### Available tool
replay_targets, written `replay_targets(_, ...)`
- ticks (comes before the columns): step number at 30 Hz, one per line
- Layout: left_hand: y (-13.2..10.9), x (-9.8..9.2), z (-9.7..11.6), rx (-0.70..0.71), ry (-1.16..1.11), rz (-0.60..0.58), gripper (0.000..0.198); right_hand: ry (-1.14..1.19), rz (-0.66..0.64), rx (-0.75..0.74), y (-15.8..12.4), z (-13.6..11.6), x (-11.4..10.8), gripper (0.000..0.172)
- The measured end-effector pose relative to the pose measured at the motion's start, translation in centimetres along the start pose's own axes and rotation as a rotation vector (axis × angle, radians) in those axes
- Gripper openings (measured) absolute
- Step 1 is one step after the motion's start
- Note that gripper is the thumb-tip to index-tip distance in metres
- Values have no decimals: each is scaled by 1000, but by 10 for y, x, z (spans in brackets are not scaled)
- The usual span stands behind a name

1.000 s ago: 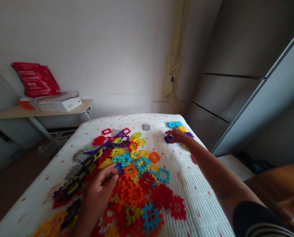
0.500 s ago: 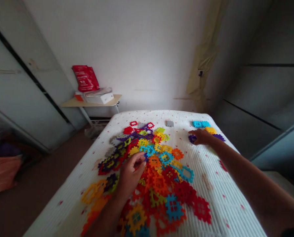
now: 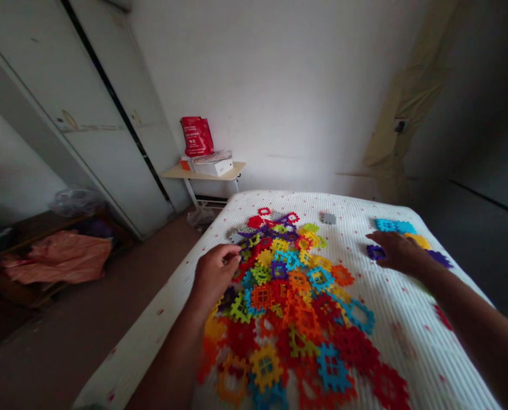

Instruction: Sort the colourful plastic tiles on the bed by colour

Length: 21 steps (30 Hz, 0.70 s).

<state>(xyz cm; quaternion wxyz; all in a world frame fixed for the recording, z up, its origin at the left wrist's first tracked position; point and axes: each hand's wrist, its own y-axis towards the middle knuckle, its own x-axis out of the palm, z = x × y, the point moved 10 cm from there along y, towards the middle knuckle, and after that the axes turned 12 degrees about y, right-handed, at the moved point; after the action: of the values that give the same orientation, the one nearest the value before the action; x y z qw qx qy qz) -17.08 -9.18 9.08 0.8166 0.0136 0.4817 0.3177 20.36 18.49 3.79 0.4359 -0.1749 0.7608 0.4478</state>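
Note:
A heap of colourful plastic interlocking building tiles with notched edges is spread over the bed. My left hand is at the left edge of the heap. Its fingers are curled into a pinch, and whatever sits between them is hidden. Off to the right, my right hand has its thumb and fingers around a small purple tile at the bedspread. Blue tiles, a yellow tile and another purple tile lie beside and behind that hand. A square purple tile rests on the heap.
A lone grey tile lies on the white bedspread between heap and right group. Beyond the bed's far left corner, a small table carries a white box and a red bag. A wall stands behind.
The view has turned left. My left hand has moved from the middle of the heap to its left edge, uncovering the square purple tile. My right hand stays by the small purple tile.

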Motion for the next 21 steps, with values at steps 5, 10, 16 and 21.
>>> replay_targets(5, -2, 15, -34, 99, 400, -205, 13, -103, -167, -77, -26, -63, 13, 48)
replay_targets(10, -18, 32, -41, 108, 538, -248, 11, -72, -214, -131, -54, -102, 29, 37)
replay_targets(16, -17, 27, -45, 77, 568, -178, 12, -22, -223, -115, -65, -115, 39, 31)
replay_targets(21, -13, 5, -48, -96, 90, -25, 19, -15, -178, -105, -64, -125, 38, 31)
